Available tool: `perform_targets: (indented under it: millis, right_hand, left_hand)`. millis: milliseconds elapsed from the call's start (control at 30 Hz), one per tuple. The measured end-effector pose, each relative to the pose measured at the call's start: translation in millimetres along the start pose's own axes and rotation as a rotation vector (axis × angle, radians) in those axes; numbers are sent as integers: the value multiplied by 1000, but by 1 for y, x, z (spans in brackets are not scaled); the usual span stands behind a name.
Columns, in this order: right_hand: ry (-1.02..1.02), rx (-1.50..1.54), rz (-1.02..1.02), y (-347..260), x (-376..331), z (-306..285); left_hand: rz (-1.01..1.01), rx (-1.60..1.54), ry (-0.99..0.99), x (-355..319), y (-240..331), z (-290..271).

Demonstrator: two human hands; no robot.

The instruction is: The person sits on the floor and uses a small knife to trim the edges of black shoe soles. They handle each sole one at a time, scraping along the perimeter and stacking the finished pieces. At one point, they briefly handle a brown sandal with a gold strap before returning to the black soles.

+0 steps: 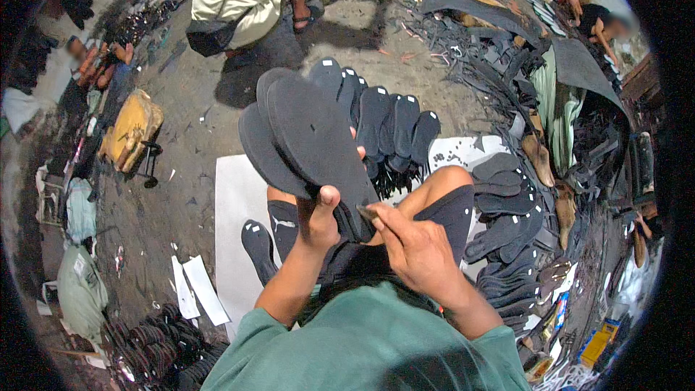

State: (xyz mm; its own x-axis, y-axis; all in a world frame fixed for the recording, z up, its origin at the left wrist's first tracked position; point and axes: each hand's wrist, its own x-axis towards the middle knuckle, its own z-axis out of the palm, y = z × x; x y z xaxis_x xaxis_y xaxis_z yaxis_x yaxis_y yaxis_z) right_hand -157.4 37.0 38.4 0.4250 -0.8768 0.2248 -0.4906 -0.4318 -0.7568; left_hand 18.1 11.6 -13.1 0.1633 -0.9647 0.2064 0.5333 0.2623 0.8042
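Note:
Several black foam shoe soles (308,127) are held up in front of me, fanned slightly apart at their toe ends. My left hand (321,219) is closed round them, its thumb on the near side and fingertips showing at the far edge. Close to their heel end, my right hand (418,247) pinches a small flat piece (367,212) against the top sole; its kind is too small to tell. Beyond them a row of black soles (374,112) with small white stickers lies on the ground, and one more sole (258,246) rests left of my leg.
More stickered soles (507,221) are piled on my right. A pale sheet (235,210) lies under my legs. Black offcuts (478,65) heap up at far right. A yellow block (134,130) stands on the left, and a person in light trousers (235,0) is ahead.

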Motion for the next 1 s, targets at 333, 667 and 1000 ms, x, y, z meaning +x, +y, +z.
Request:
perform_targets:
  millis: [333, 667, 1000]
  right_hand:
    - [-26, 2, 17, 3, -27, 4]
    - [98, 10, 26, 3, -3, -15]
    - [104, -32, 13, 2, 3, -13]
  left_hand:
    - [14, -17, 38, -1, 12, 5]
    - [37, -53, -32, -1, 13, 8]
    - [80, -69, -25, 5, 15, 12]
